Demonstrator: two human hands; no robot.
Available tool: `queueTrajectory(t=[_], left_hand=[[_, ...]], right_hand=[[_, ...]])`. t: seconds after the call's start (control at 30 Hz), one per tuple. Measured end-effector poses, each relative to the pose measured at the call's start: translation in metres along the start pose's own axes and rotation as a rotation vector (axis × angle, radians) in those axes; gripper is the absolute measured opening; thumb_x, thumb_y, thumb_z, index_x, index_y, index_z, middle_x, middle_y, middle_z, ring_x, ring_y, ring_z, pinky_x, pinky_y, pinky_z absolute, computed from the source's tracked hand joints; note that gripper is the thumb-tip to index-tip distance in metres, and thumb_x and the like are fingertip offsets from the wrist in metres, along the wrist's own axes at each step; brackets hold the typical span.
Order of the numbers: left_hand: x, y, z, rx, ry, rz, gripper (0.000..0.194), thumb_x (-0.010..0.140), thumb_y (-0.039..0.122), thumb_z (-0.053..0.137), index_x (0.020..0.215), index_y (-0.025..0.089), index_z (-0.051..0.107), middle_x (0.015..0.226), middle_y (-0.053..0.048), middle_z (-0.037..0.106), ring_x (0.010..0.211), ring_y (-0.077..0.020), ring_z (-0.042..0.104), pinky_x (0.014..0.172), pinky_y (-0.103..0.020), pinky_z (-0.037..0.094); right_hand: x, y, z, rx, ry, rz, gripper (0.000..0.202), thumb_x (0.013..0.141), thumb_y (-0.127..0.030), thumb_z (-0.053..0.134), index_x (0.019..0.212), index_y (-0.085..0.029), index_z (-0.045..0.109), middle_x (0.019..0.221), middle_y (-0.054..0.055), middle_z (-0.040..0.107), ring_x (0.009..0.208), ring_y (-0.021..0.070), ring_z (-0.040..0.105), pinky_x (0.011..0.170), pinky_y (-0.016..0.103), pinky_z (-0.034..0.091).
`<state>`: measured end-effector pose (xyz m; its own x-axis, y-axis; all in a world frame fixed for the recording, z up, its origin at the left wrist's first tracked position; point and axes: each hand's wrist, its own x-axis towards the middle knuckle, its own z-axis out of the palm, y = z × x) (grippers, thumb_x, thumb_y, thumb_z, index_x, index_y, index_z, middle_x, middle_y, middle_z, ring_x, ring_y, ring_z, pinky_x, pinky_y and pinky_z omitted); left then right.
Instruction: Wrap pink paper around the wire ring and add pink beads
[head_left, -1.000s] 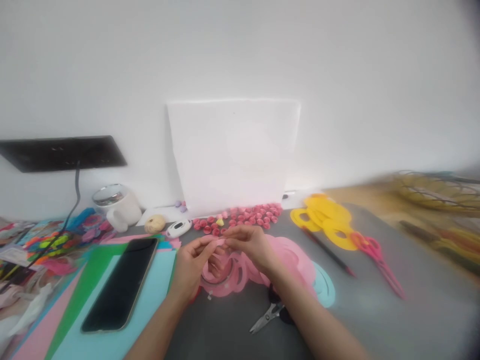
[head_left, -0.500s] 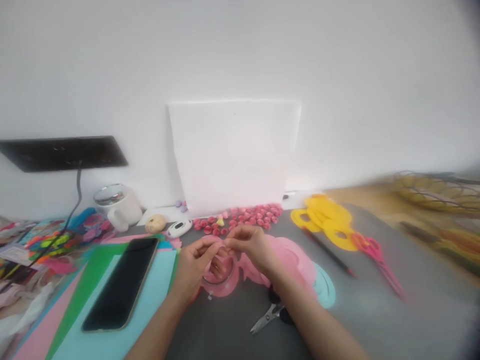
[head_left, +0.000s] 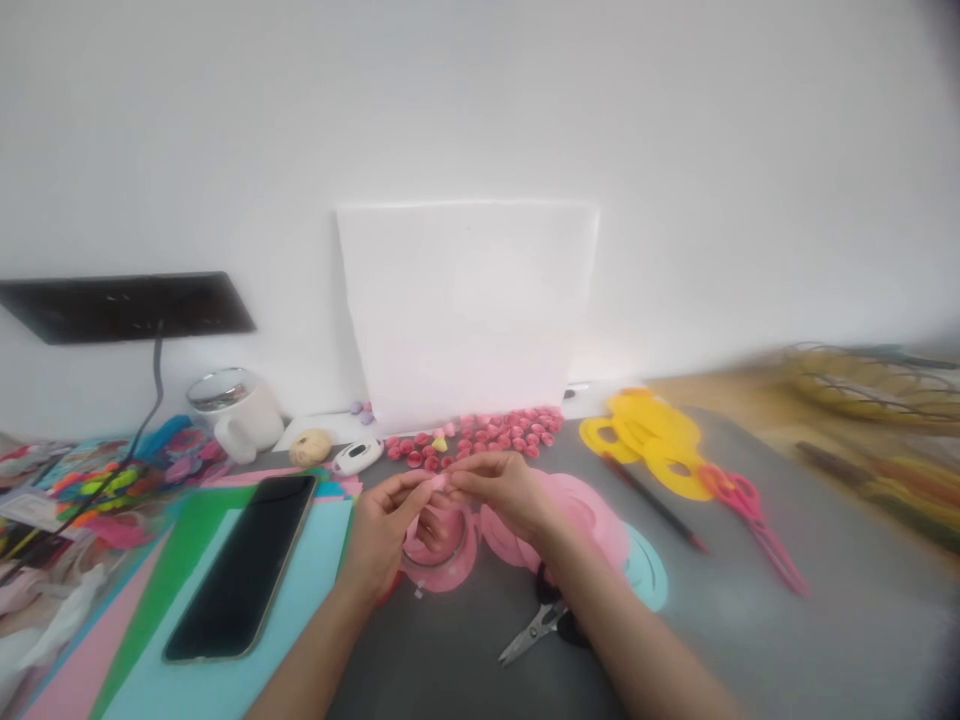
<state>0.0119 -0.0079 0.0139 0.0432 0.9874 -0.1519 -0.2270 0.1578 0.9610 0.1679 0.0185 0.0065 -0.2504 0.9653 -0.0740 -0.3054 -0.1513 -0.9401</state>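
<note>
My left hand [head_left: 381,532] and my right hand [head_left: 508,492] meet fingertip to fingertip above the grey table. Both are closed in a pinch on a small piece of pink paper [head_left: 439,482], mostly hidden by the fingers. Just below them lies a pink round piece with a dark ring line [head_left: 444,574], partly covered by my left hand. Pink paper cutouts [head_left: 581,505] with curved cuts spread under and beyond my right wrist. Small scissors [head_left: 534,632] with black handles lie near my right forearm. Behind my fingers sit several small pink paper rolls [head_left: 517,432].
At left a phone [head_left: 244,570] rests on coloured paper sheets [head_left: 311,575], near a white mug [head_left: 251,415]. Yellow cutouts [head_left: 675,465], a dark pencil [head_left: 660,510] and pink scissors [head_left: 769,540] lie to the right. A white board [head_left: 472,310] leans on the wall.
My fingers have shifted slightly around the pink paper, and more of it shows between them. Both hands stay in nearly the same place, and the other objects keep their places.
</note>
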Motion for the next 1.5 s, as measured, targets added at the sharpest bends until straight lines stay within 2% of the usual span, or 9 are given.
queueTrajectory(t=[0.1,0.23,0.63,0.83,1.1,1.27,1.5], left_hand=[[0.002,-0.001,-0.002,-0.016,-0.007,0.014,0.029,0.063,0.033,0.072,0.081,0.011,0.064,0.062,-0.002,0.066,0.039,-0.0107,0.054,0.036,-0.022,0.044],[0.003,-0.002,-0.001,-0.011,-0.004,-0.001,0.029,0.063,0.032,0.072,0.082,0.011,0.063,0.062,-0.002,0.066,0.039,-0.0111,0.055,0.036,-0.022,0.044],[0.0,-0.001,0.001,0.013,-0.025,-0.004,0.026,0.065,0.031,0.071,0.08,0.012,0.063,0.064,-0.003,0.068,0.039,-0.011,0.055,0.037,-0.021,0.044],[0.001,0.0,0.001,0.017,-0.012,-0.002,0.028,0.064,0.032,0.072,0.081,0.012,0.064,0.062,-0.003,0.067,0.039,-0.0114,0.054,0.036,-0.022,0.043],[0.002,-0.002,-0.001,0.005,-0.014,0.018,0.027,0.064,0.033,0.071,0.08,0.012,0.065,0.064,-0.003,0.067,0.041,-0.0114,0.054,0.039,-0.023,0.045],[0.002,-0.002,-0.001,-0.003,-0.017,0.014,0.028,0.064,0.033,0.072,0.082,0.012,0.065,0.064,-0.003,0.067,0.041,-0.0109,0.054,0.04,-0.023,0.045],[0.003,-0.004,-0.001,0.01,-0.022,0.017,0.028,0.066,0.032,0.071,0.084,0.011,0.064,0.065,-0.004,0.067,0.042,-0.0115,0.055,0.041,-0.024,0.046]], right_hand=[[0.002,0.004,-0.002,0.044,-0.016,0.009,0.029,0.053,-0.032,0.08,0.074,-0.014,0.071,0.07,0.006,0.07,0.066,0.0171,0.066,0.071,0.032,0.052],[0.004,0.009,-0.005,0.089,0.023,-0.008,0.028,0.054,-0.029,0.08,0.075,-0.014,0.07,0.065,0.004,0.07,0.062,0.0164,0.066,0.066,0.03,0.053],[0.001,0.002,0.001,0.012,-0.012,-0.057,0.024,0.053,-0.03,0.08,0.061,-0.015,0.064,0.056,-0.002,0.061,0.051,0.0089,0.055,0.057,0.024,0.047],[0.002,0.004,-0.001,-0.019,0.019,-0.064,0.024,0.051,-0.032,0.08,0.063,-0.015,0.068,0.061,0.001,0.065,0.056,0.0112,0.058,0.063,0.028,0.05],[0.001,0.006,-0.004,-0.003,-0.03,-0.039,0.024,0.058,-0.031,0.077,0.075,-0.014,0.072,0.072,0.005,0.07,0.066,0.0159,0.065,0.071,0.031,0.052],[0.004,0.011,-0.006,0.051,0.017,-0.038,0.024,0.057,-0.029,0.078,0.075,-0.015,0.071,0.067,0.004,0.07,0.062,0.0154,0.066,0.068,0.031,0.053],[0.003,0.01,-0.006,0.041,-0.002,-0.039,0.025,0.056,-0.03,0.079,0.072,-0.013,0.069,0.065,0.004,0.068,0.061,0.0158,0.065,0.064,0.029,0.053]])
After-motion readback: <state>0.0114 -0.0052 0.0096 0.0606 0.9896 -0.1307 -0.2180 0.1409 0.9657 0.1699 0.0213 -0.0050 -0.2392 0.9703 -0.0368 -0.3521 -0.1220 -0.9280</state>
